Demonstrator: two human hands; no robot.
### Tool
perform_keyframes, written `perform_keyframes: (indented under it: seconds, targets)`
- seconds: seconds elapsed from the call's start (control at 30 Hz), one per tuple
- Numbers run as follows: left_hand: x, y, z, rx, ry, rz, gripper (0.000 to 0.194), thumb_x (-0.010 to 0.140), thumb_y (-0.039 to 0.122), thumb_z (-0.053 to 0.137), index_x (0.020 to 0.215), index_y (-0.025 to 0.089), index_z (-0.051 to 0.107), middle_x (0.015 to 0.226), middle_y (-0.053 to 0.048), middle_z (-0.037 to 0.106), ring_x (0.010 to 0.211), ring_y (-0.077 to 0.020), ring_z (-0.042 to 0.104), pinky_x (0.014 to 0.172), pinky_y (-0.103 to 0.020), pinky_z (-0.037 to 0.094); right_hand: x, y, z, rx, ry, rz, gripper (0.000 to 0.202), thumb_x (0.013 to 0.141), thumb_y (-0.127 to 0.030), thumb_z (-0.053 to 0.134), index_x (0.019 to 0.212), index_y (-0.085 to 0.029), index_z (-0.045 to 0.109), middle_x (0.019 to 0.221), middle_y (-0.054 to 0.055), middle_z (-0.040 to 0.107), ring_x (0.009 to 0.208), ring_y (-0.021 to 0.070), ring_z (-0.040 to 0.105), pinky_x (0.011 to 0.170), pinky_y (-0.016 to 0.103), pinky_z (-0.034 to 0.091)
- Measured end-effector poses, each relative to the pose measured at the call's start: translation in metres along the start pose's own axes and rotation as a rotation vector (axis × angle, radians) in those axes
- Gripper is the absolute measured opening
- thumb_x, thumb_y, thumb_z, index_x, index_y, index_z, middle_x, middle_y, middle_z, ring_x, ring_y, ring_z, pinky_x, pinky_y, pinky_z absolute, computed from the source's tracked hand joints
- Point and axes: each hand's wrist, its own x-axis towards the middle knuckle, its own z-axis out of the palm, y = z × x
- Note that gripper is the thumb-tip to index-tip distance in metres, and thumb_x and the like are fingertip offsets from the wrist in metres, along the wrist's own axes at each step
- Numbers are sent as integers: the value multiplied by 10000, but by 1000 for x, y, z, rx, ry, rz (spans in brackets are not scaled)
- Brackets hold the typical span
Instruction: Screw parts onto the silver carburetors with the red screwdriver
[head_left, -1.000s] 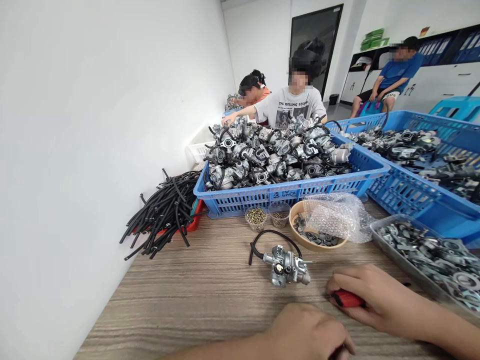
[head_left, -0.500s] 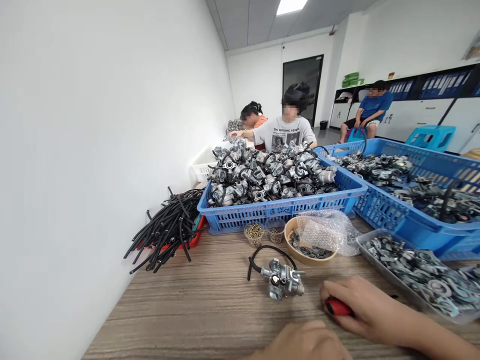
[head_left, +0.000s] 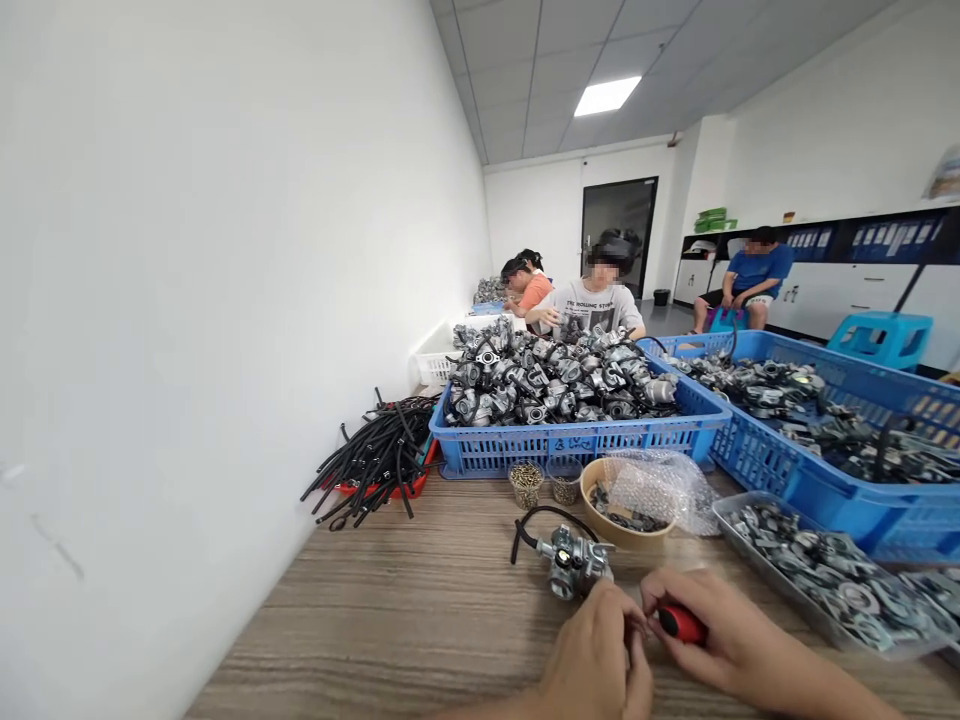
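My right hand (head_left: 716,625) is closed around a tool with a red and black handle (head_left: 681,624); its working end is hidden. My left hand (head_left: 604,655) is closed beside it, fingertips pressed together and almost meeting the right hand's fingers. Whatever the left fingers pinch is hidden or too small to name. Just beyond the left hand, a silver carburetor (head_left: 566,565) with a black hose (head_left: 551,511) lies on the wooden table (head_left: 390,620). The left knuckles overlap its near right edge in the view; I cannot tell whether they touch it.
A blue crate (head_left: 570,440) heaped with carburetors stands behind. Small brass parts (head_left: 526,478) fill a cup, beside a round tub (head_left: 628,537) under bubble wrap (head_left: 664,485). Black hoses (head_left: 382,450) lie left; a tray of metal parts (head_left: 832,575) sits right. Other people sit beyond.
My left hand has come up from the bottom edge to meet the right hand, which still holds the red-handled tool. The camera view has tilted upward. The carburetor stays on the table.
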Motion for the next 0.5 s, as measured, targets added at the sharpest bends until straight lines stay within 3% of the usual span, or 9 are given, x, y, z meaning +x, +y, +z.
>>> perform_keyframes:
  seconds: [0.27,0.5]
  targets:
    - [2,-1,3,-48,-69,-130,360,915,131,686,1229,220,533,1106,-88,681,829,-212,689,712,-318,535,-6,-3,4,-12,19,-13,72,1020,-264,704,1087,-261,731,970,16,798,836,182,723,789,285,554]
    - [-5,-17,15,-20,-106,-168,282,940,155,726,1188,223,611,1106,-84,715,835,-212,708,714,-298,533,-2,-11,-4,26,22,-11,71,1044,-314,726,1053,-254,764,917,23,802,790,182,726,754,261,573]
